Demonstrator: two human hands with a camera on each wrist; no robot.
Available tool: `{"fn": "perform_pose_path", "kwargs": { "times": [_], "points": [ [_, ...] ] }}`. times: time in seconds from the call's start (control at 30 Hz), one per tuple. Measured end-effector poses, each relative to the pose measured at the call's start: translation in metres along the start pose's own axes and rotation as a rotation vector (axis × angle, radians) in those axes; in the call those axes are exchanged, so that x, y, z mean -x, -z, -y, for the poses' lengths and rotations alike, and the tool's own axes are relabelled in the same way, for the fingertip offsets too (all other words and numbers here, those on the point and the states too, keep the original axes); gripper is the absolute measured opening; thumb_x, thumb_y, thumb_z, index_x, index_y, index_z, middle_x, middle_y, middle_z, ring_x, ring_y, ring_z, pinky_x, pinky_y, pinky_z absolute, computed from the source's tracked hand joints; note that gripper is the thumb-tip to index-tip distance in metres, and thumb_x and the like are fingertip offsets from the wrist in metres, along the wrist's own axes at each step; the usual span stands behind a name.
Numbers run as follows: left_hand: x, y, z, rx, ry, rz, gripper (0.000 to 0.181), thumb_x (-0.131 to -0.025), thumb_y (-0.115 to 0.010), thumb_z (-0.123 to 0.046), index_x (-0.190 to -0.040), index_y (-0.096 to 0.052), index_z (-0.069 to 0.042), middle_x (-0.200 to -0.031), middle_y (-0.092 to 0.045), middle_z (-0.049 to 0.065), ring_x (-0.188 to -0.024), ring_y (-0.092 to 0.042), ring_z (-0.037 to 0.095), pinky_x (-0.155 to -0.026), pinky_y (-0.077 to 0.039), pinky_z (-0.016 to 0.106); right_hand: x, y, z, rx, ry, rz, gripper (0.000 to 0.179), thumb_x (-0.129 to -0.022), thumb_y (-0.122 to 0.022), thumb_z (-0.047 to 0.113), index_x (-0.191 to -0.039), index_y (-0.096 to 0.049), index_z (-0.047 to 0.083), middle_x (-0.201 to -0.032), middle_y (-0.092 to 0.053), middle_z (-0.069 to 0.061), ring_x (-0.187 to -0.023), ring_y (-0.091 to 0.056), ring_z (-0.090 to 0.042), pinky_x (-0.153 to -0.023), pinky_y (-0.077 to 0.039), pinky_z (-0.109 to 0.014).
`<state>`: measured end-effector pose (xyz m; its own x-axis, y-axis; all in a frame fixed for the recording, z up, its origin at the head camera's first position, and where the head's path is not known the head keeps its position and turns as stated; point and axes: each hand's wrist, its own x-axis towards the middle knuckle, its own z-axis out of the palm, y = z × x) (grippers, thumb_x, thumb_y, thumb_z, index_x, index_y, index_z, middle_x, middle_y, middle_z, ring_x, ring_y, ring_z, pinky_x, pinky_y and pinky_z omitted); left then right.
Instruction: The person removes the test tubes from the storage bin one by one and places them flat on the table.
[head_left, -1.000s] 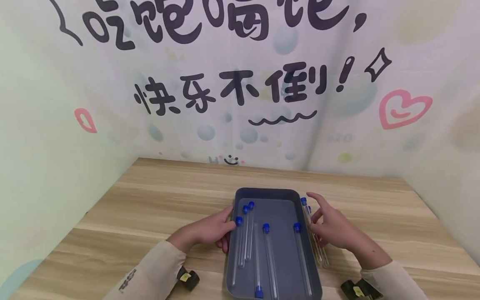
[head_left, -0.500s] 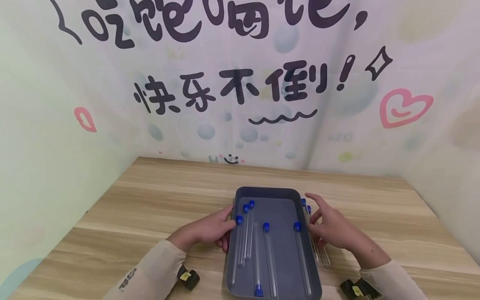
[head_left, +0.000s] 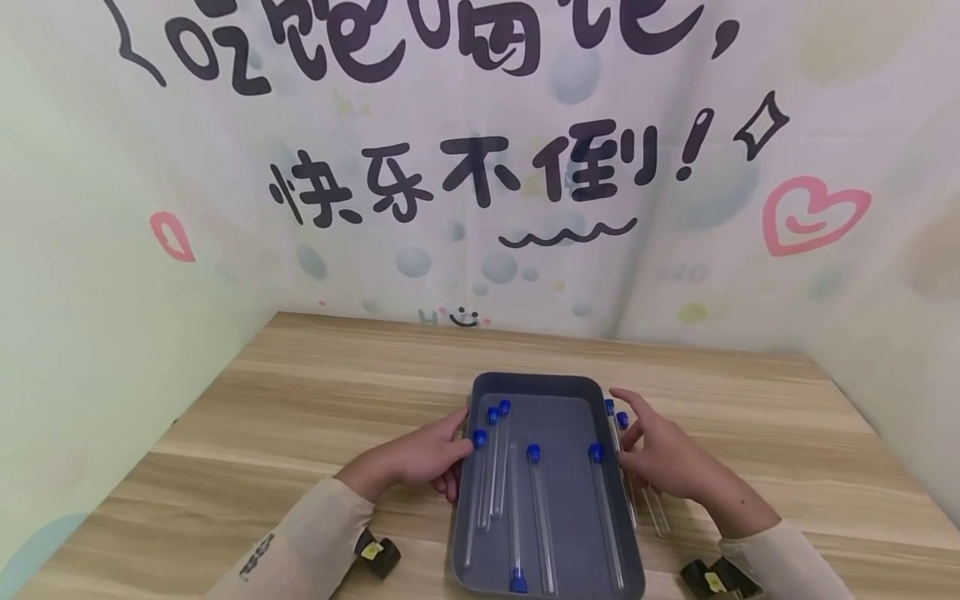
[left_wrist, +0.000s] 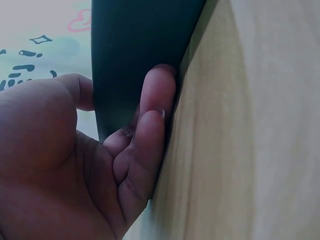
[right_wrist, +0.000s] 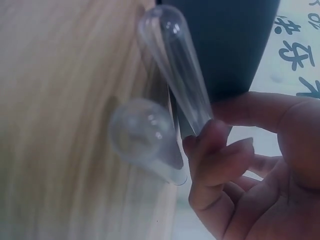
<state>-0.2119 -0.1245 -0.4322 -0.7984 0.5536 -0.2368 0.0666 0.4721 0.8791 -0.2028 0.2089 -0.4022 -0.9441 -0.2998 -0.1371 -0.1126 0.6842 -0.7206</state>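
A dark grey rectangular tray (head_left: 566,500) stands on the table between my hands. Several clear test tubes with blue caps lie in it, among them a test tube (head_left: 542,529) near the middle. My left hand (head_left: 420,454) holds the tray's left side, thumb at the rim; in the left wrist view its curled fingers (left_wrist: 157,92) touch the outer wall. Outside the right wall, my right hand (head_left: 667,454) pinches a test tube (right_wrist: 177,60) between thumb and fingers. A second test tube (right_wrist: 142,132) lies on the table beside it, its upper part partly hidden by the hand.
The wooden table (head_left: 360,367) extends around the tray, up to a printed cloth (head_left: 450,275) at the back. Black straps sit at both wrists, the left strap (head_left: 378,557) and the right strap (head_left: 720,577).
The two test tubes beside the tray have come apart: the pinched one lies closer to the tray's wall, the other's lower end shows slightly farther right. The left hand and tray keep their place.
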Motion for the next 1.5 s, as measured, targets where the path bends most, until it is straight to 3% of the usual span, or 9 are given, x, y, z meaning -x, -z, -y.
{"fn": "perform_pose_path", "kwargs": {
  "times": [0.4,0.67,1.5],
  "points": [
    [0.0001,-0.0003,-0.0014,-0.003,0.007,-0.013,0.066,-0.100,-0.039,-0.022,-0.155,-0.002,-0.020,-0.061,-0.065,0.011,-0.052,-0.065,0.022,-0.047,-0.052,0.031,-0.0010,-0.0002,-0.0021,0.040,-0.002,-0.005,0.078,-0.084,-0.060,-0.001,-0.150,-0.020,0.014,-0.089,-0.061,-0.011,-0.051,-0.056,-0.021,-0.043,-0.047,-0.034],
    [-0.0003,-0.0004,-0.0006,-0.006,0.006,-0.009,0.066,-0.100,-0.038,-0.021,-0.155,-0.002,-0.019,-0.062,-0.066,0.011,-0.053,-0.065,0.023,-0.048,-0.052,0.032,-0.0039,-0.0019,-0.0074,0.166,0.081,-0.020,0.075,-0.080,-0.066,0.001,-0.146,-0.029,0.008,-0.081,-0.062,-0.005,-0.065,-0.055,-0.015,-0.053,-0.046,-0.027],
    [0.0003,-0.0010,-0.0005,-0.016,-0.006,-0.014,0.066,-0.100,-0.039,-0.021,-0.155,-0.002,-0.022,-0.062,-0.066,0.011,-0.052,-0.065,0.023,-0.047,-0.052,0.033,-0.0028,-0.0023,-0.0087,0.212,0.074,-0.016,0.073,-0.081,-0.066,0.001,-0.145,-0.032,0.006,-0.081,-0.062,-0.003,-0.065,-0.055,-0.013,-0.053,-0.045,-0.027]
  ]
}}
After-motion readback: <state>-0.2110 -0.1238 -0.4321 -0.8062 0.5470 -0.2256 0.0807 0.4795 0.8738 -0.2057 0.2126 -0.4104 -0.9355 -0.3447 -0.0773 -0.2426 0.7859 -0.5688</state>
